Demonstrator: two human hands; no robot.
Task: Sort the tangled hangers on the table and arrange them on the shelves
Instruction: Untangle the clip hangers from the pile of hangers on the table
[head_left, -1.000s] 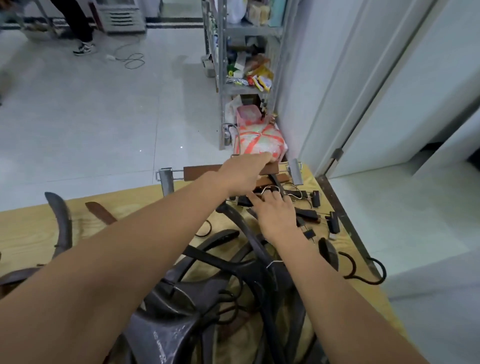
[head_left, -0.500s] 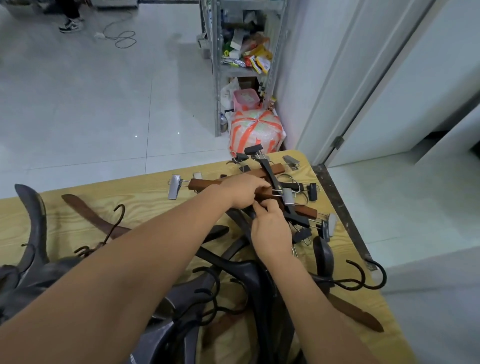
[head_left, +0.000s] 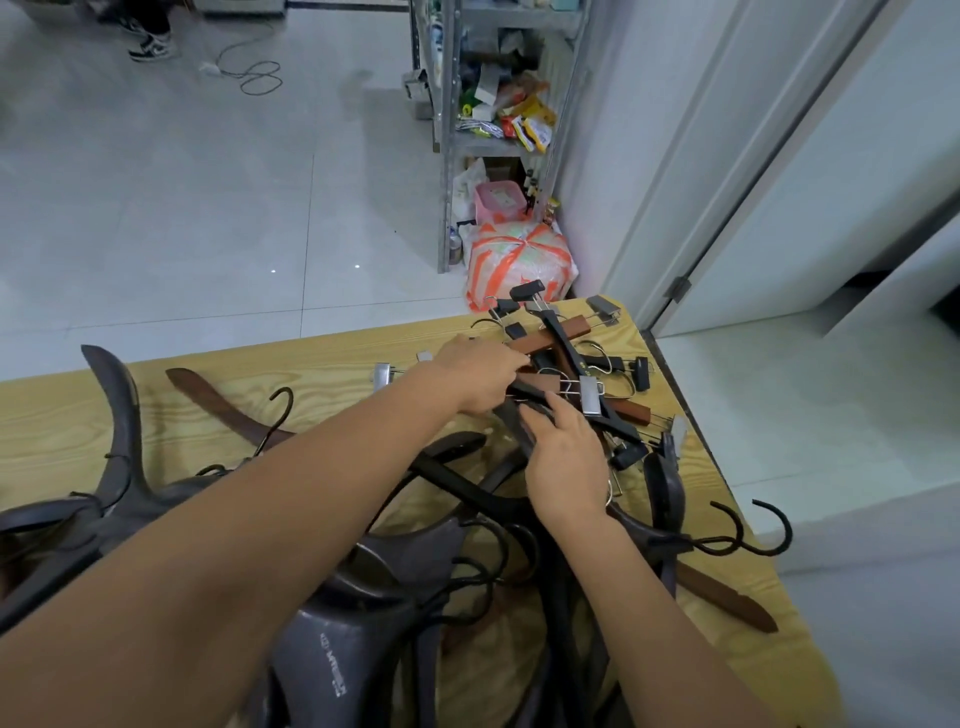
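In the last second the left hand (head_left: 480, 376) has drawn the brown clip hanger (head_left: 576, 328) back onto the heap at centre right of the table (head_left: 311, 384), fingers curled round its bar. The right hand (head_left: 566, 467) has closed its fingers on a dark hanger (head_left: 511, 423). Untangling has barely begun, and the shelves (head_left: 452, 130), upper centre, hold no hangers.

I work with just one camera, and it sits on the person's head. It looks forward and down at the table (head_left: 311, 374) from its near side. It is close. Both arms reach in from the bottom edge, and the left hand (head_left: 478, 379) and right hand (head_left: 566, 467) meet at the hangers (head_left: 631, 412) in the middle. The view is wide, so lines bend near the edges. Past the table's far side I see the floor (head_left: 182, 208) and a shelf (head_left: 447, 208).
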